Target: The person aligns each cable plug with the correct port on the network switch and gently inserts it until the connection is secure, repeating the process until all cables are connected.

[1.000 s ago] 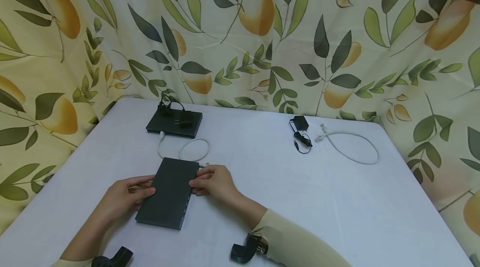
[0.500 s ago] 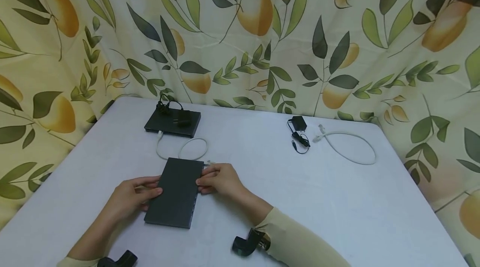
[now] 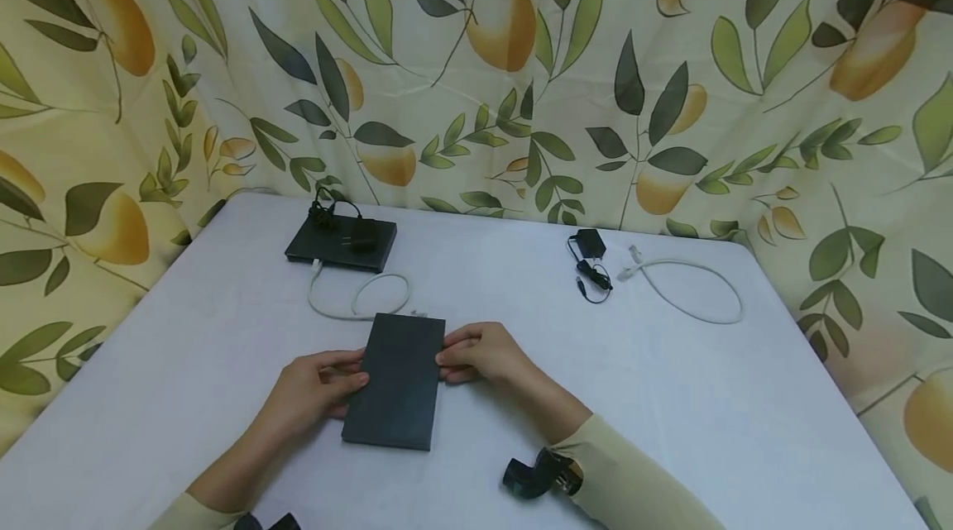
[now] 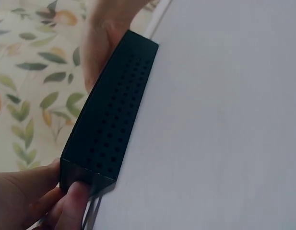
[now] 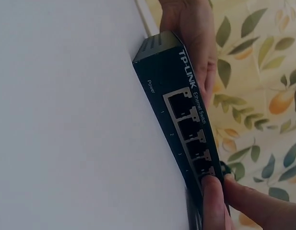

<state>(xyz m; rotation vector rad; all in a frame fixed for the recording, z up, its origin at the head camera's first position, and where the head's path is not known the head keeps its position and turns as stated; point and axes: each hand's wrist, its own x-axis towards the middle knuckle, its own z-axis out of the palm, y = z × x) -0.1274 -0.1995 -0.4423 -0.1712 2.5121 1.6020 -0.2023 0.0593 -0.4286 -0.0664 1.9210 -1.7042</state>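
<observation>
Both hands hold a dark flat TP-LINK Ethernet switch (image 3: pixel 395 385) by its two long sides at the table's middle front. My left hand (image 3: pixel 308 389) grips the left side, thumb on the top. My right hand (image 3: pixel 484 356) pinches the right side toward the far corner. In the right wrist view, the switch's front (image 5: pixel 174 110) shows a row of ports, with a finger (image 5: pixel 212 196) over the end one. The left wrist view shows its vented short side (image 4: pixel 114 115). Behind the switch lies a light network cable (image 3: pixel 335 315), partly hidden by it.
A black box (image 3: pixel 305 247) with a power adapter (image 3: pixel 362 234) on top stands at the back left, the network cable plugged into it. At the back right lie another black adapter (image 3: pixel 591 244) and a light looped cable (image 3: pixel 725 286). A patterned curtain (image 3: pixel 476 125) borders the white table (image 3: pixel 596 373).
Both hands have moved the switch to the right and turned it slightly so it points more straight away. More of the network cable shows behind it. The things at the back stay put.
</observation>
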